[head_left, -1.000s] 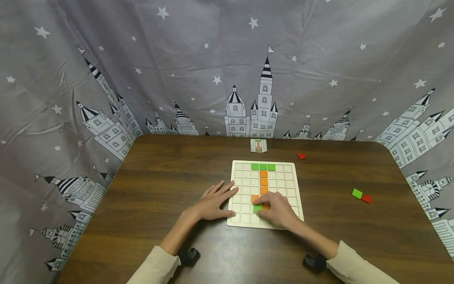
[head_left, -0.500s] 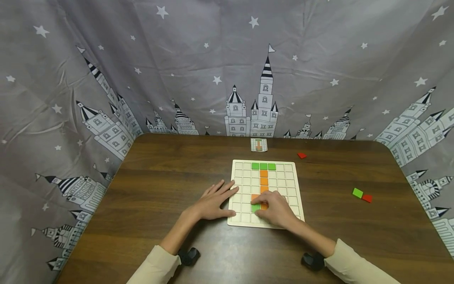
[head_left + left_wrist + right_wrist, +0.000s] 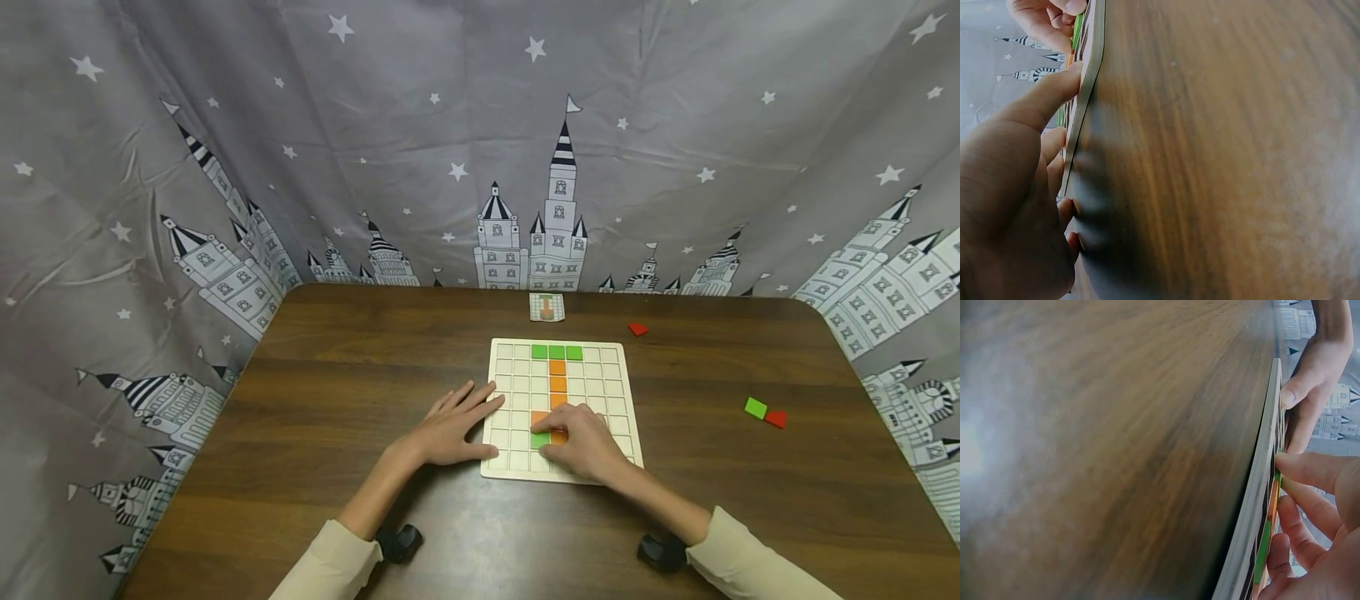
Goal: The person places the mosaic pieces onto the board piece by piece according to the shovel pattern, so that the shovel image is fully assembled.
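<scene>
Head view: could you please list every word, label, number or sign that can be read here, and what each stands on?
None: no readable text in any view.
Card at the table's far edge: a small coloured pattern, no letters that can be made out.
Board: plain grid lines with green and orange tiles, no writing.
Curtain: printed stars and castles only, no words.

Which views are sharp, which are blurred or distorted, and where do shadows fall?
Head view: sharp, evenly lit, wide-angle bend at the curtain edges. Left wrist view: left hand looms soft, casting a dark shadow on the table beside the grid board. Right wrist view: tabletop blurred, with a pale glare patch at left.
</scene>
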The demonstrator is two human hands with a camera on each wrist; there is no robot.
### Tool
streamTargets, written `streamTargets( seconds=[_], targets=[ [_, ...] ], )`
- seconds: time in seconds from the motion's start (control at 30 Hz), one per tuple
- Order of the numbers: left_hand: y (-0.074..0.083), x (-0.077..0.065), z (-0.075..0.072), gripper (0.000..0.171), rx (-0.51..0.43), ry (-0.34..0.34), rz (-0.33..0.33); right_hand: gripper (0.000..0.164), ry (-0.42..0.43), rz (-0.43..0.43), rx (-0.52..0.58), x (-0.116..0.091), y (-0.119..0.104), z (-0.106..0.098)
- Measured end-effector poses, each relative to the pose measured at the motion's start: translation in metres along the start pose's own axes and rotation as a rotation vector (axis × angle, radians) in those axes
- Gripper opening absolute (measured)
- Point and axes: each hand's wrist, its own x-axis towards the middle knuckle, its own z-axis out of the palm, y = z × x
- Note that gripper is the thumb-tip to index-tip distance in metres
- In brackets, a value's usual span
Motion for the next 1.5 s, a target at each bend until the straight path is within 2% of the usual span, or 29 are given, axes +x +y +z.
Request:
streamTargets(
  seconds=[0.3,0.5,0.7,0.93,1.1,1.23,1.37,1.5],
  targets=[
    [0.000,0.000,0.001,0.079,-0.011,-0.005,-0.004,0.024,-0.008,-0.018,0.061,-0.007,0.009,-0.008],
    [-0.001,0.001,0.002,0.079,-0.006,0.005,0.009,0.023,0.058,-0.004,0.091,-0.015,0.019,-0.025],
    [-0.002,0.000,0.003,0.079,-0.018,0.017,0.017,0.022,0.151,0.062,0.071,-0.026,0.037,-0.049],
    [-0.005,0.000,0.006,0.082,-0.020,0.017,0.013,0.026,0.230,0.129,0.022,-0.045,0.063,-0.088],
    [-0.004,-0.001,0.004,0.080,-0.026,0.020,0.023,0.032,0.306,0.141,-0.001,-0.063,0.086,-0.113],
    [-0.003,0.000,0.003,0.080,-0.017,0.009,0.016,0.037,0.358,0.190,-0.032,-0.076,0.109,-0.131],
    [-0.003,0.000,0.002,0.080,-0.017,0.007,0.015,0.042,0.361,0.275,-0.062,-0.089,0.128,-0.147],
    [-0.003,-0.001,0.002,0.080,-0.021,0.020,0.025,0.048,0.331,0.345,-0.043,-0.100,0.145,-0.159]
  ],
)
